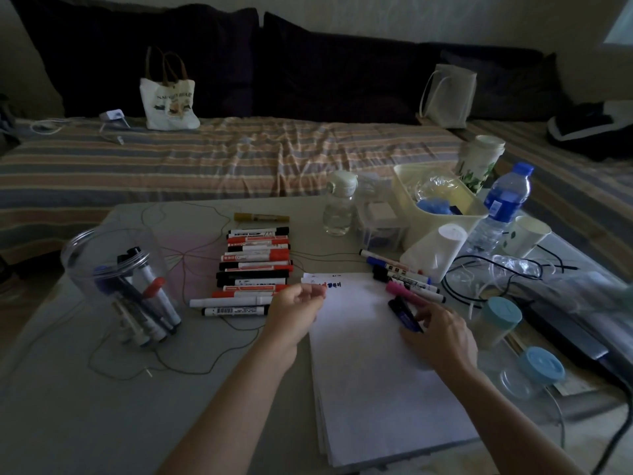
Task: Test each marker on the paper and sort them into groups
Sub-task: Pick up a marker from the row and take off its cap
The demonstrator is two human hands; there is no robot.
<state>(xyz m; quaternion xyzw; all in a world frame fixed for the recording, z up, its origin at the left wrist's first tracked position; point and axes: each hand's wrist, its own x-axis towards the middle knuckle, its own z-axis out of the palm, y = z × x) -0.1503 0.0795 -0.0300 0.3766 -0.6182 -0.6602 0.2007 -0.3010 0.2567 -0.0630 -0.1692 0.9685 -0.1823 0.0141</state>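
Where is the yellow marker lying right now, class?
In the head view, the yellow marker lies alone on the table, just beyond the far end of the row of sorted markers, left of the clear bottle.

A: Paper?
B: White paper stack point(376, 365) flat on the table, small blue and red test marks near its top edge.
A: Markers?
B: Row of red and black markers point(255, 265) lying side by side left of it. Thinner markers point(407, 277) fanned at its top right corner. Clear jar of markers point(137, 296) far left. One dark blue marker point(404, 313) on the paper's right edge.
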